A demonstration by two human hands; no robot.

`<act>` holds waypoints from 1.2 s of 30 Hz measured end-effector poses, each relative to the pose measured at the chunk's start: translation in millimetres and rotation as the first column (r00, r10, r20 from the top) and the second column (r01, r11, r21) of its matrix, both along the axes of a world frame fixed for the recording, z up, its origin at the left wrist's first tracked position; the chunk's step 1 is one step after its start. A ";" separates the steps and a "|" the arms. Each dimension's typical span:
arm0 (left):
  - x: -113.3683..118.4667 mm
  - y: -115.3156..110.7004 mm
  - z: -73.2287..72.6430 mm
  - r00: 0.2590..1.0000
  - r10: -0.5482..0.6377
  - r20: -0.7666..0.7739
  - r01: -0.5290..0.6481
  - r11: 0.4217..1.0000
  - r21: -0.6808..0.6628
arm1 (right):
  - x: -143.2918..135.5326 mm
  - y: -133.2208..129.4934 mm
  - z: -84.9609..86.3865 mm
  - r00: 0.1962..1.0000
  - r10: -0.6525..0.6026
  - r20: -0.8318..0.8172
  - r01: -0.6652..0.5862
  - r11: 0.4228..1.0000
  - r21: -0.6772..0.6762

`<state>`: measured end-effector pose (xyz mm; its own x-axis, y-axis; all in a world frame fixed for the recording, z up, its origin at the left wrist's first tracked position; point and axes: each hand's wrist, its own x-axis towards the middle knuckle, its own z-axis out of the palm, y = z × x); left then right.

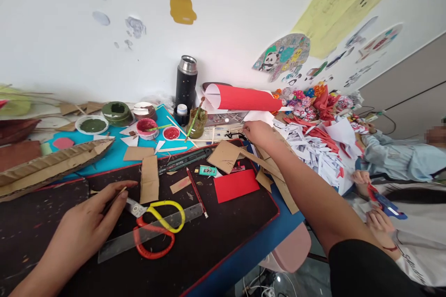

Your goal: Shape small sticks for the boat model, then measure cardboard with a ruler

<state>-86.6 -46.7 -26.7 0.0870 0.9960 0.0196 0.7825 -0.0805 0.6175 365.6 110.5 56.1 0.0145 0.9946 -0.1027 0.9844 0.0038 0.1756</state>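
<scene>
My left hand (94, 218) is closed in a pinch over the dark mat, with a thin wooden stick (122, 190) showing between thumb and forefinger. Close to its fingertips lie scissors (139, 211) with one yellow and one red handle, over a clear ruler (120, 245). A folded cardboard strip (149, 181) is just beyond. My right hand (259, 134) reaches far across to the back of the table, fingers bent down among thin sticks (218, 134) and small black items. What those fingers grip is hidden.
Paint pots (146, 128), a black thermos (186, 81) and a roll of red corrugated paper (244, 98) stand along the wall. A cardboard boat shape (55, 162) lies left. White paper strips (306, 148) are heaped right. Another person's hands (378, 218) hold blue-handled scissors.
</scene>
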 end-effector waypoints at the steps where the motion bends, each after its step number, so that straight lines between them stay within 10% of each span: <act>1: 0.0 0.0 0.5 1.000 -0.003 0.001 0.003 1.000 -0.004 | -1.4 4.1 -2.4 1.000 -0.006 0.014 0.006 1.000 -0.014; 20: -0.8 0.4 -3.8 0.999 -0.026 -0.045 0.027 0.999 0.027 | 5.2 50.5 -30.4 0.987 -0.043 0.154 0.078 0.972 -0.223; 36: 1.2 1.4 -1.9 0.997 -0.004 -0.075 0.002 1.000 -0.024 | 25.5 34.3 -20.1 0.987 -0.078 -0.142 0.090 0.993 0.076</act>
